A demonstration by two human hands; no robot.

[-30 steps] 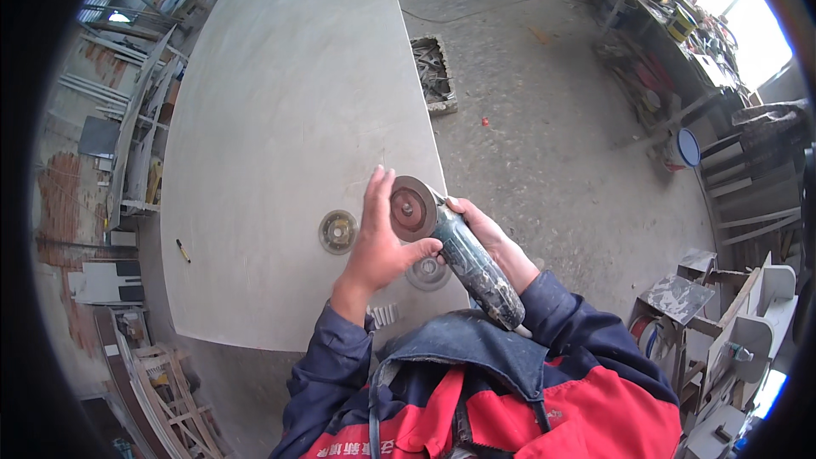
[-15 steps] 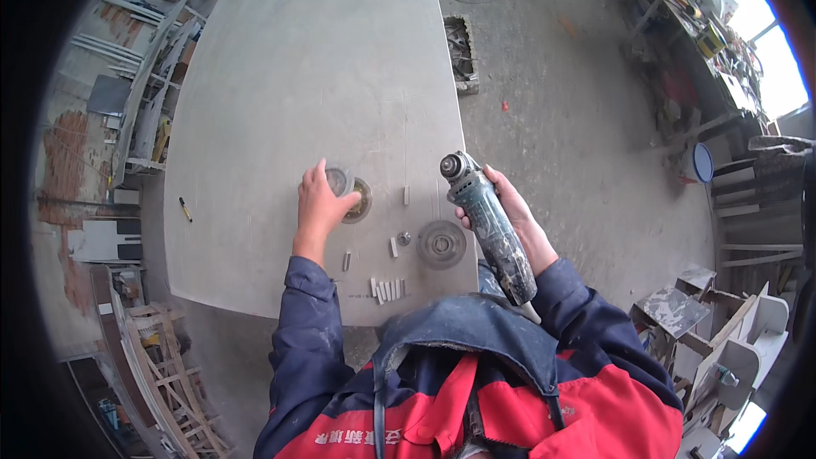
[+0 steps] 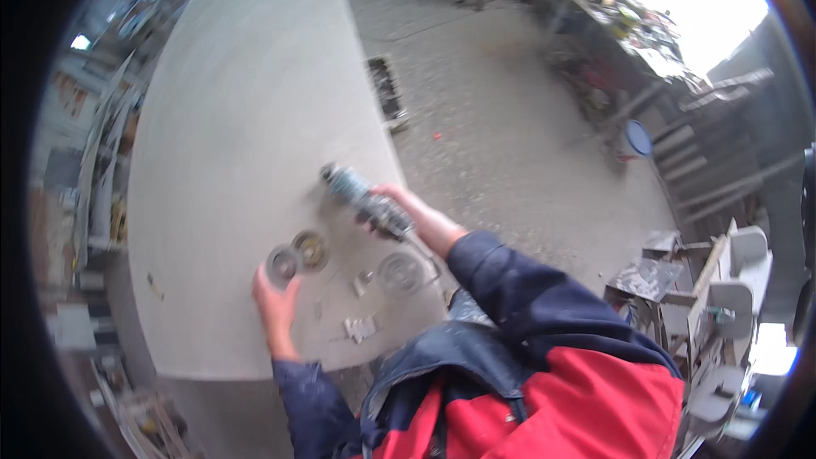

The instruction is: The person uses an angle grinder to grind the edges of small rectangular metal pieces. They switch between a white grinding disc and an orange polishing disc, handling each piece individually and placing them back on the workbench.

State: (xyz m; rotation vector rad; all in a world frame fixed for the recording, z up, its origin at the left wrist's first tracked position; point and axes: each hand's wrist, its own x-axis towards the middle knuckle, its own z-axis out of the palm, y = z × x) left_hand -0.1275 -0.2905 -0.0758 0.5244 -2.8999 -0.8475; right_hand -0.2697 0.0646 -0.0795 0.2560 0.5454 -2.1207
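My right hand [image 3: 393, 204] is wrapped around the body of an angle grinder [image 3: 364, 201]. The grinder is held above the table, its head toward the far left and no disc visible on it. Near the front of the table, my left hand [image 3: 274, 297] grips the edge of a round grey disc [image 3: 282, 264] between thumb and fingers. A gold-coloured round disc [image 3: 310, 251] lies beside it, just to the right. Farther right, close to the table's edge, is a larger grey disc [image 3: 401, 274]. Motion blurs fine detail.
The pale table [image 3: 246, 102] carries several small light strips [image 3: 360, 328] near its front edge and a marker-like stick [image 3: 155, 287] at left. Beyond its right edge stand a floor box [image 3: 387, 89] and a bucket [image 3: 633, 141]. Boards [image 3: 731, 306] are stacked at right.
The grinder has swung left over the table, its head now pointing far left. My left hand has moved the grey disc to the left side of the gold one. The whole view has turned.
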